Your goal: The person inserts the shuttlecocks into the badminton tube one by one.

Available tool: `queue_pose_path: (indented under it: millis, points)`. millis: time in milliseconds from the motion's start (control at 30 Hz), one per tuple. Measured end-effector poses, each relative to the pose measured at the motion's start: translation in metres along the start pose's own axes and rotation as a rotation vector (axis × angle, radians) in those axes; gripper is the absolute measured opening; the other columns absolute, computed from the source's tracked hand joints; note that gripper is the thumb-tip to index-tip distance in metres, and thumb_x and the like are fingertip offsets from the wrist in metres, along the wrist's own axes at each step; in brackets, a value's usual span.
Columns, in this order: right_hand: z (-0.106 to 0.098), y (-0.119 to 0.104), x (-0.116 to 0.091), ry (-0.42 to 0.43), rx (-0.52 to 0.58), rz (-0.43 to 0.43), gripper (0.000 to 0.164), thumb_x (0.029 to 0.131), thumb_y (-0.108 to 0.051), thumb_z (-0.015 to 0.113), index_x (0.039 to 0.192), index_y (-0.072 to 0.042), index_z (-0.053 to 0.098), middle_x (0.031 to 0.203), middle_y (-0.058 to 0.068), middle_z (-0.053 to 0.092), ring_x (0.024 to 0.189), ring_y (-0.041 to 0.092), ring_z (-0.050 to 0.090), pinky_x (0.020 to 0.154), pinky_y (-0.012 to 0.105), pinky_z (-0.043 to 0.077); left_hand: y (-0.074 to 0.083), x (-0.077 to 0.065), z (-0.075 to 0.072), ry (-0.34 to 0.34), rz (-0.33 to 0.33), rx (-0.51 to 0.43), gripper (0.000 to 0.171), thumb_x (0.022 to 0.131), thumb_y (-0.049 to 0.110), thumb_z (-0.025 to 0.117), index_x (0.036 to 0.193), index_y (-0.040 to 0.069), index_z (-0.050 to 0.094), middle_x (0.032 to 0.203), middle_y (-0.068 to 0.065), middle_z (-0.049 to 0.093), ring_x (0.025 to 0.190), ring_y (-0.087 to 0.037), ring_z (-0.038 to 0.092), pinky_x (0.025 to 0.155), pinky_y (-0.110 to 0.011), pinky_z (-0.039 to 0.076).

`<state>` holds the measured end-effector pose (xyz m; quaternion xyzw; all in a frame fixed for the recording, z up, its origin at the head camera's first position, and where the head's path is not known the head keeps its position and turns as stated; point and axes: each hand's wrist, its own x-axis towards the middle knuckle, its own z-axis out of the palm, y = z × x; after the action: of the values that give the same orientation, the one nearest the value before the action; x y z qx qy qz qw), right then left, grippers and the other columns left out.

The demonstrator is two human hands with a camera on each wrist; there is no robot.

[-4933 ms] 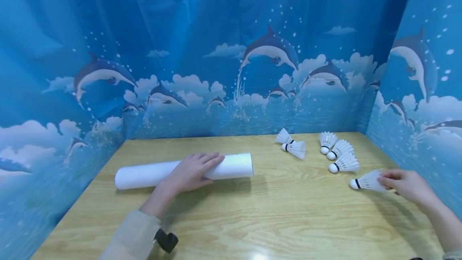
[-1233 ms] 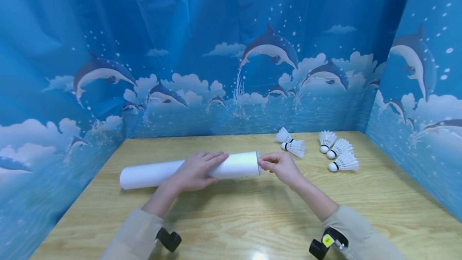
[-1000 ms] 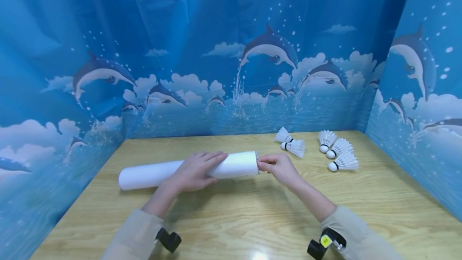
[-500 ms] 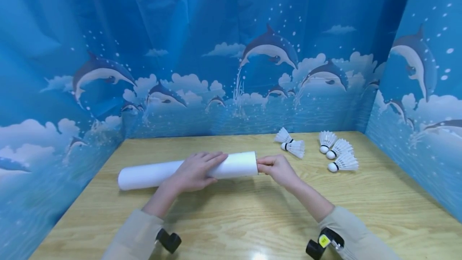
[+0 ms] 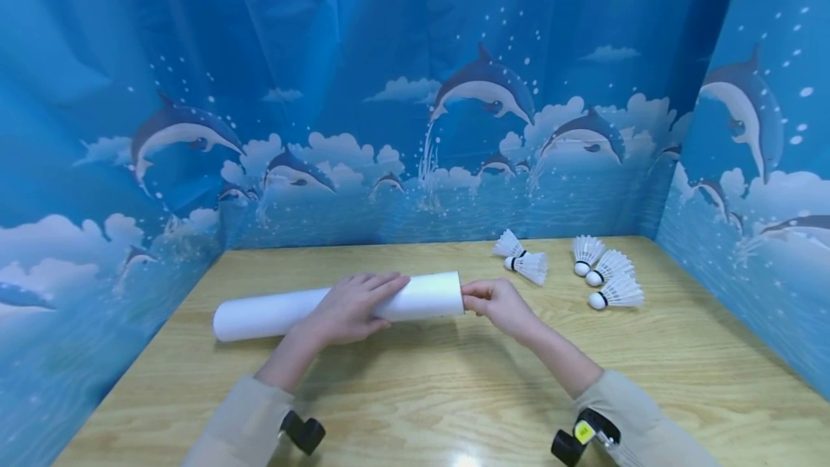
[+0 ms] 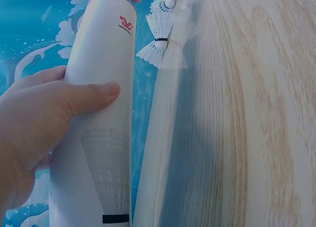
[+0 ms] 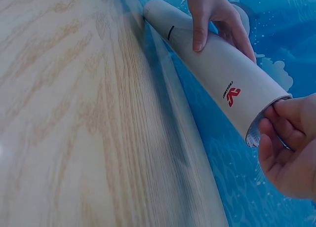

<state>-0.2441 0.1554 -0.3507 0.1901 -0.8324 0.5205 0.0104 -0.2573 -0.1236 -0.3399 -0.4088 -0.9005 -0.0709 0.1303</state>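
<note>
A white shuttlecock tube (image 5: 424, 295) lies slanted above the table, its open end to the right. My left hand (image 5: 353, 308) grips it round the middle, thumb along the near side. The left wrist view shows the red logo (image 6: 126, 23) on the tube and a dim shuttlecock print (image 6: 107, 170) with a black band. At the open mouth is my right hand (image 5: 502, 306), fingers bent, thumb and fingertips (image 7: 279, 108) just inside the rim. The shuttlecock it pinched earlier is out of sight, hidden by the tube and fingers.
Two shuttlecocks (image 5: 530, 267) lie together at the back of the wooden table (image 5: 421, 395). Three more shuttlecocks (image 5: 616, 291) sit in a group farther right. A blue dolphin-print curtain (image 5: 389, 92) closes the back and sides.
My right hand brought a shuttlecock from the table's right side to the tube's mouth. Its feather edge then slipped inside the tube. Over the last half second, both hands barely moved.
</note>
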Motion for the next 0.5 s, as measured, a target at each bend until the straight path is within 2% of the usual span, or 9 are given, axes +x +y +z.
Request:
queue_pose_path:
  millis: [267, 500]
  points:
    - [-0.007, 0.004, 0.0, 0.003, 0.035, 0.045, 0.023, 0.088, -0.01, 0.062, 0.104, 0.006, 0.066, 0.093, 0.013, 0.069, 0.08, 0.014, 0.062, 0.068, 0.033, 0.051, -0.001, -0.001, -0.001, -0.003, -0.007, -0.002, 0.079, 0.077, 0.029, 0.075, 0.144, 0.02, 0.035, 0.141, -0.003, 0.043, 0.12, -0.029, 0.047, 0.099, -0.052, 0.037]
    - [-0.028, 0.013, -0.003, 0.062, 0.02, 0.108, 0.027, 0.09, -0.013, 0.06, 0.109, 0.006, 0.063, 0.096, 0.015, 0.068, 0.085, 0.016, 0.062, 0.074, 0.041, 0.051, -0.003, -0.003, -0.003, 0.004, -0.008, -0.008, 0.078, 0.077, 0.028, 0.076, 0.144, 0.02, 0.036, 0.142, -0.003, 0.043, 0.12, -0.029, 0.047, 0.1, -0.052, 0.037]
